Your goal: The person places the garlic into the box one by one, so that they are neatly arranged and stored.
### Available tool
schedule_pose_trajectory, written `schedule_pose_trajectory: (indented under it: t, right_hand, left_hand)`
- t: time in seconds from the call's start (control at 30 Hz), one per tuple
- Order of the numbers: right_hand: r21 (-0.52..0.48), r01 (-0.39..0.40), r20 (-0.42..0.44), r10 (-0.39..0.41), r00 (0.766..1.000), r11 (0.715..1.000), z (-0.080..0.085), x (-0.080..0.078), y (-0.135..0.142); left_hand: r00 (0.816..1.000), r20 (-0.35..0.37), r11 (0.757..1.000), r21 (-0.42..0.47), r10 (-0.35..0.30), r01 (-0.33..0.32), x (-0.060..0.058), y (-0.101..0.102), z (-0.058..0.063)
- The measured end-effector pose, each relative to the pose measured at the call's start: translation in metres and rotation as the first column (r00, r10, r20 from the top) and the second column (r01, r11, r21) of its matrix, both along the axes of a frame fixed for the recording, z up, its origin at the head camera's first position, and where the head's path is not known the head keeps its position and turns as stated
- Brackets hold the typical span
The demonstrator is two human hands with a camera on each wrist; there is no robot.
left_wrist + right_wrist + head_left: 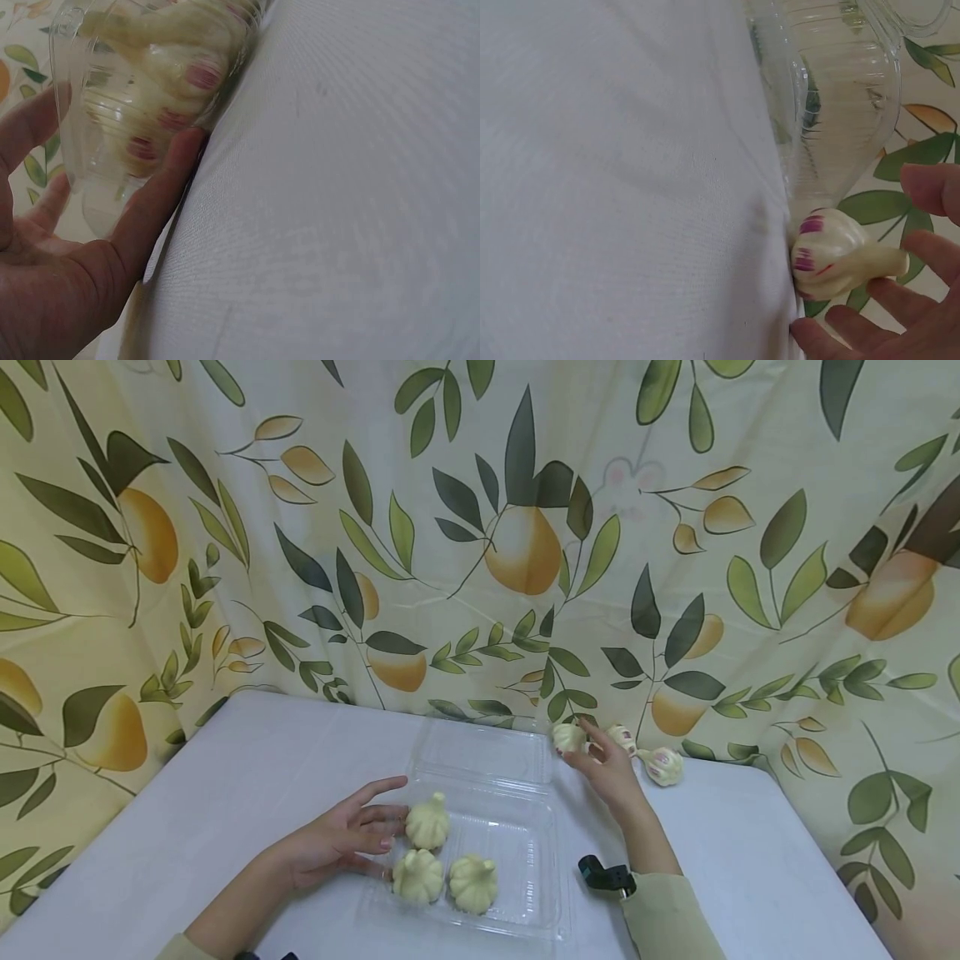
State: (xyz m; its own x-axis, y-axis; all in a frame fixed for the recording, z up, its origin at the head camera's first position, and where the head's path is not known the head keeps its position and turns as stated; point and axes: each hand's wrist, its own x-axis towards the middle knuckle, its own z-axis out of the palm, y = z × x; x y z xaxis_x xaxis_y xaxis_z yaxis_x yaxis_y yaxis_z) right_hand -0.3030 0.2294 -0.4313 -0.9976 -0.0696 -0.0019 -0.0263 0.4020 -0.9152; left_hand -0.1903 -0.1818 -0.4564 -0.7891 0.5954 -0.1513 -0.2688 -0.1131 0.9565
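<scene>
A clear plastic clamshell box [517, 860] lies with its lid folded back, and three pale garlic bulbs [473, 883] sit in its left part. Spread fingers of my left hand [330, 843] rest along the box's left side; the left wrist view has them against the clear wall [79, 161]. At the back, behind the box's right corner, my right hand [611, 768] reaches over a garlic bulb [567, 737]. In the right wrist view this purple-marked bulb [829, 251] lies on the cloth, its stem between the parted thumb and fingers, fingertips right at the stem.
Two more garlic bulbs [663, 766] lie to the right of my right hand, near the table's back edge. A white cloth [247, 777] covers the table. Behind it hangs a fruit-patterned curtain [465, 635]. A black wrist camera [606, 875] is strapped on my right wrist.
</scene>
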Motion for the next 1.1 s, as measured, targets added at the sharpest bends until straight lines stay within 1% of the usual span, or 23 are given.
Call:
schedule_pose_trajectory:
  t: [0.13,0.23,0.33,0.4,0.53,0.63,0.73,0.83,0.97,1.03,1.1]
  right_hand:
    - [0.049,-0.031,-0.01,0.031,0.999,0.998,0.0003,0.0015,-0.0006]
    - [0.072,-0.032,-0.037,0.035,0.999,0.997,0.0018,0.0023,-0.0006]
    - [0.079,-0.009,-0.072,0.015,0.997,0.997,0.0047,0.0035,-0.0003]
    - [0.083,0.021,-0.088,-0.013,0.996,0.996,0.0067,0.0043,0.0002]
    - [0.08,0.073,-0.091,-0.066,0.994,0.994,0.0093,0.0059,0.0002]
    - [0.089,0.096,-0.101,-0.087,0.991,0.991,0.0076,0.0054,0.0004]
    - [0.108,0.104,-0.12,-0.09,0.989,0.989,0.004,0.0035,0.0013]
    - [0.101,0.09,-0.134,-0.076,0.988,0.991,0.0017,0.0024,0.0022]
    - [0.088,0.037,-0.127,-0.025,0.992,0.995,0.0014,0.003,0.0037]
    - [0.112,0.006,-0.113,0.007,0.994,0.994,0.001,0.0038,0.0053]
    - [0.158,-0.022,-0.096,0.038,0.995,0.987,0.0004,0.004,0.0072]
  left_hand:
    - [1.0,-0.004,1.0,0.002,-0.002,0.002,-0.0003,0.0001,-0.0005]
    - [1.0,0.002,1.0,-0.002,0.003,-0.003,-0.0008,0.0001,-0.0014]
    - [1.0,0.007,1.0,-0.006,0.008,-0.008,-0.0011,0.0002,-0.002]
    - [1.0,0.008,1.0,-0.006,0.008,-0.008,-0.0012,0.0002,-0.0021]
    - [1.0,0.0,1.0,0.001,0.001,-0.001,-0.0013,-0.0001,-0.0019]
    - [1.0,0.003,1.0,0.004,0.0,0.0,-0.001,-0.0001,-0.0011]
    - [1.0,0.007,1.0,0.002,0.004,-0.004,-0.0004,0.0002,-0.0008]
    - [1.0,0.008,1.0,0.0,0.006,-0.006,-0.0004,0.0003,-0.0005]
    - [1.0,0.015,1.0,-0.005,0.01,-0.01,-0.0005,0.0,-0.0001]
    - [1.0,0.015,1.0,-0.008,0.01,-0.01,-0.0006,-0.0002,0.0002]
    - [1.0,0.014,1.0,-0.012,0.012,-0.012,-0.0002,-0.0001,0.0006]
